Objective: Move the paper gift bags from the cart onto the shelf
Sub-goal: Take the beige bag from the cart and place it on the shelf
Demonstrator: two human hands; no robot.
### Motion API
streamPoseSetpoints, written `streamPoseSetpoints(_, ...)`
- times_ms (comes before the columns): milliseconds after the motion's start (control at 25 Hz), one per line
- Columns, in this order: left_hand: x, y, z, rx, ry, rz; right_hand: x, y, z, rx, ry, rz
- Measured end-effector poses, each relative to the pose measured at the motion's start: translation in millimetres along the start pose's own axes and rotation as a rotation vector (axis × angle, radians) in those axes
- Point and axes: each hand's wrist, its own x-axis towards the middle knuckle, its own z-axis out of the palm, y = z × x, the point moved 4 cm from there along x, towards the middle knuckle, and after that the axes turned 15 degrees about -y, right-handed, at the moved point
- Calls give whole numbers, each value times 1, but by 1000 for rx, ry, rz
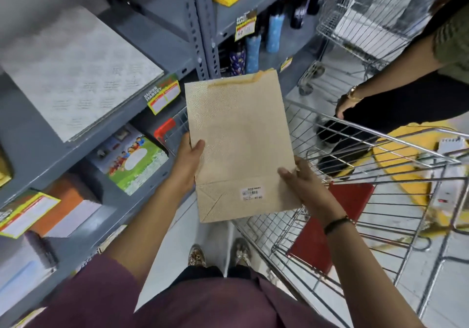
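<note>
Flat paper gift bag (pixel 241 147) held up between shelf (pixel 142 36) and cart (pixel 380 201).

Left hand (pixel 186 161) and right hand (pixel 303 183) each closed on a side edge of the bag, thumbs on its face, folded bottom nearest, barcode sticker (pixel 252 192) showing. In the cart, a red item (pixel 330 223). On the shelf, a stack of flat pale bags (pixel 76 74).

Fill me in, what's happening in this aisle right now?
A person is holding a flat tan paper gift bag in both hands, left hand on its left edge and right hand near the bottom right corner. The bag is in the air between the wire cart on the right and the grey shelf on the left, not yet put down. A second person stands beyond the cart.
</note>
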Motion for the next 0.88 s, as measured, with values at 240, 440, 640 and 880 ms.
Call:
streamPoseSetpoints(240, -23, 9, -12, -28, -23, 63, -12, 2, 29, 23, 1, -68)
streamPoseSetpoints(440, -68, 26, -52, -138, 130, 169, -20, -34, 68, -21, -53, -170)
streamPoseSetpoints(640, -149, 11, -135, -204, 387, 262, -2, -62, 163, -60, -189, -296)
streamPoseSetpoints(880, -208, 3, -276, -162, 768, 329, 67, -82, 328, -216, -265, -368)
